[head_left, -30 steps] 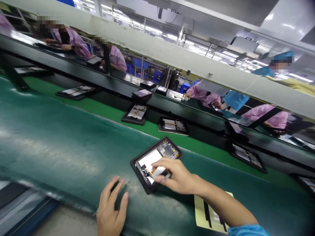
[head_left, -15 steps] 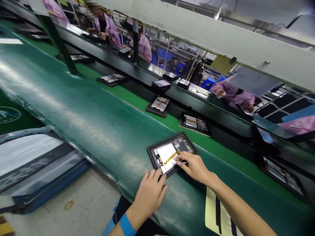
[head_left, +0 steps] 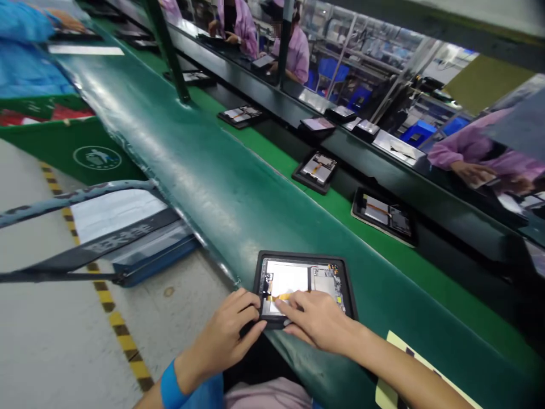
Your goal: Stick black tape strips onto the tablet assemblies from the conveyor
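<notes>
An opened tablet (head_left: 289, 278), its inside facing up, lies in a black frame at the near edge of the green-covered bench (head_left: 204, 187). White battery panels, a circuit board and an orange ribbon cable (head_left: 281, 297) show inside it. My left hand (head_left: 227, 329), with a blue band at the wrist, grips the frame's near left corner between thumb and fingers. Across the tablet's near side lies my right hand (head_left: 321, 321), its index fingertip on the ribbon cable. The other fingers curl in; a small greyish bit shows beneath them, too hidden to name.
Other opened tablets (head_left: 383, 216) lie along the green conveyor strip (head_left: 272, 165) beyond the bench. A yellow sheet (head_left: 389, 341) is near my right forearm. At left are a green bin (head_left: 63, 147) and a blue-edged cart (head_left: 157, 261). Several people work nearby.
The tablet has been turned and drawn nearer the bench edge. My left hand now grips its corner. My right index finger has moved left along the ribbon cable. The view has shifted.
</notes>
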A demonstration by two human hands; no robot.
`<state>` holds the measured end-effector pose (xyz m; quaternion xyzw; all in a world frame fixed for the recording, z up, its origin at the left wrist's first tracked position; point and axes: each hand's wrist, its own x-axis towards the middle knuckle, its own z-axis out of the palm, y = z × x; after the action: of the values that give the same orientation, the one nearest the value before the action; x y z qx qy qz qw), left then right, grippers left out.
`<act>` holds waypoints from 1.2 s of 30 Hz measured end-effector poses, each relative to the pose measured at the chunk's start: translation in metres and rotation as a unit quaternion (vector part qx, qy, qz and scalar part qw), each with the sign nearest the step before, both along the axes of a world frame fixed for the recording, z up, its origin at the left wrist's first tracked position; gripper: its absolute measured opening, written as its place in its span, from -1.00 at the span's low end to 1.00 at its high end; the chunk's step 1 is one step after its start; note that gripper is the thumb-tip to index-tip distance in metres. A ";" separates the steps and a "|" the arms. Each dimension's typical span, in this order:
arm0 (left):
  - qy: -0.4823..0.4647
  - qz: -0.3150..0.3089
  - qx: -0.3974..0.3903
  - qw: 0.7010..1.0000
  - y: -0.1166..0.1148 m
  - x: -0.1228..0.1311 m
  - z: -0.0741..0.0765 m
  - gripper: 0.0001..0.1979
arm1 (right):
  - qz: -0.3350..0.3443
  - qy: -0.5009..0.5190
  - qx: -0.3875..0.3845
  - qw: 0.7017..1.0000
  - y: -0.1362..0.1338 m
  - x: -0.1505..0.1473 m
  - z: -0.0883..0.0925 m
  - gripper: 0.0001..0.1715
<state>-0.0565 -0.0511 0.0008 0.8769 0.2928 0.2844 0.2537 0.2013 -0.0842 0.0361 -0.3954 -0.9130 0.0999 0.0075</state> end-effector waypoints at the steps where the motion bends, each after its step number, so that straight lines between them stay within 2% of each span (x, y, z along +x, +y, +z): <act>1: -0.006 0.010 -0.008 1.000 -0.001 -0.002 0.000 -0.85 | 0.006 -0.009 0.000 1.000 0.002 -0.005 -0.003 -0.43; 8: -0.044 0.137 -0.013 0.990 0.002 0.005 -0.002 -0.82 | -0.008 -0.057 0.059 0.997 0.009 -0.014 -0.014 -0.31; 12: -0.024 0.211 -0.014 0.977 0.010 0.016 -0.004 -0.85 | -0.034 -0.069 0.090 0.993 0.009 -0.012 -0.017 -0.27; 15: 0.011 0.232 -0.018 0.972 0.013 0.027 -0.006 -0.91 | -0.031 -0.079 0.094 0.992 0.010 -0.013 -0.018 -0.28; 21: 0.100 0.251 0.038 0.962 0.014 0.046 -0.006 -0.89 | -0.022 -0.088 0.105 0.990 0.010 -0.012 -0.018 -0.29; 28: 0.110 0.261 0.053 0.958 0.016 0.046 -0.003 -0.93 | -0.017 -0.112 0.105 0.988 0.010 -0.013 -0.018 -0.27; 32: 0.081 0.224 0.052 0.970 0.012 0.032 -0.005 -0.81 | -0.019 -0.102 0.097 0.990 0.010 -0.014 -0.016 -0.30; 36: 0.087 0.158 0.089 0.979 0.002 0.021 -0.006 -0.65 | -0.018 -0.088 0.086 0.992 0.009 -0.014 -0.016 -0.27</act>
<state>-0.0359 -0.0488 -0.0052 0.8600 0.4225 0.2682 0.0995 0.1877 -0.0751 0.0200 -0.4172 -0.9080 -0.0140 -0.0369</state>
